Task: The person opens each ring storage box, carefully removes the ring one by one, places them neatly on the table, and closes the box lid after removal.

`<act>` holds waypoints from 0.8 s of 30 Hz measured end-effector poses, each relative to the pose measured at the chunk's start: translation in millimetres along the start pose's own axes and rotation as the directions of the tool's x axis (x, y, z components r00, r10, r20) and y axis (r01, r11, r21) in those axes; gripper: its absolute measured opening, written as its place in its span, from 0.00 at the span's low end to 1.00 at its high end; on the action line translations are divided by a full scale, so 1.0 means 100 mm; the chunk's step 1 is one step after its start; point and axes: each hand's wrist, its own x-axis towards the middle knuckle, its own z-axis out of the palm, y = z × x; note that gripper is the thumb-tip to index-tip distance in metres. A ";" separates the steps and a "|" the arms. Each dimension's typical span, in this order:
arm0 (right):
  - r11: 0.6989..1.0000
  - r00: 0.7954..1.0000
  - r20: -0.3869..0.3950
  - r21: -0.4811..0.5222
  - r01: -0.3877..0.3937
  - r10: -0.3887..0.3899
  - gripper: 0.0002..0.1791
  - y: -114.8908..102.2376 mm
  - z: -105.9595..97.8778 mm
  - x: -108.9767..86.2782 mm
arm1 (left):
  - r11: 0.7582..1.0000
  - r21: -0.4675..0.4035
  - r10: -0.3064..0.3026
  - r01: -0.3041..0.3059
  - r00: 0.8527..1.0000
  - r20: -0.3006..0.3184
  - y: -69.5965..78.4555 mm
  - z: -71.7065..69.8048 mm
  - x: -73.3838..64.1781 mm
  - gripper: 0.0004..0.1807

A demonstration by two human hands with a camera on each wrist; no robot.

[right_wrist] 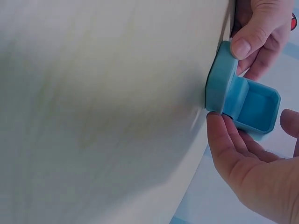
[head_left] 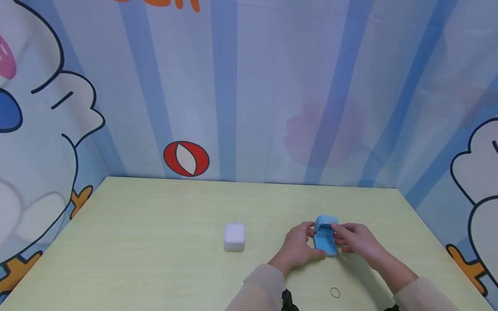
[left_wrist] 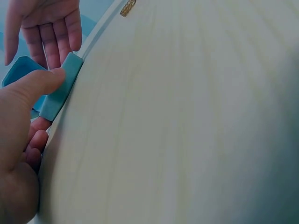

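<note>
A small blue ring box (head_left: 325,241) stands on the table at the right with its lid raised and its inside facing me. My left hand (head_left: 300,247) holds it from the left, the thumb pressed on the front of the base, as the left wrist view also shows. On the other side my right hand (head_left: 359,241) has its fingertips against the box. In the right wrist view those fingers (right_wrist: 229,140) are fairly straight and the thumb stands off from the lid. Nearer to me a thin gold ring (head_left: 335,293) lies on the tabletop.
A pale lavender box (head_left: 234,236) with rounded corners sits left of my hands, closed. The light wooden table (head_left: 155,259) ends at the back against a striped blue cloth (head_left: 256,95) printed with cartoon figures, which also borders both sides.
</note>
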 end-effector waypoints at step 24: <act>0.999 0.990 0.138 -0.044 0.023 -0.017 0.43 -0.06 -0.09 0.16 | 1.000 0.007 0.006 -0.006 1.000 0.003 0.01 -0.01 -0.01 0.41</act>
